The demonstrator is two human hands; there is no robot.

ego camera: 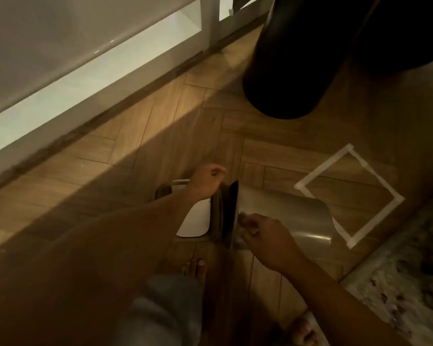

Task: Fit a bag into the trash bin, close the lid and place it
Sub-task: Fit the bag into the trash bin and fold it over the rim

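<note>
The trash bin [216, 216] stands on the wooden floor below centre, seen from above. A white bag [194, 222] lines its opening. The steel lid [293, 221] is swung open to the right, its dark inner edge upright. My left hand [206, 181] is a closed fist at the bin's far rim, where a strip of the white bag lies over the edge. My right hand [259, 232] has its fingers pinched at the near edge of the lid, beside the hinge; the grip itself is blurred.
A white tape square [349, 196] marks the floor just right of the bin. A large black cylinder [293, 71] stands behind. White cabinets [85, 58] run along the left. A speckled rug [398, 290] lies at lower right. My bare feet [195, 268] are near the bin.
</note>
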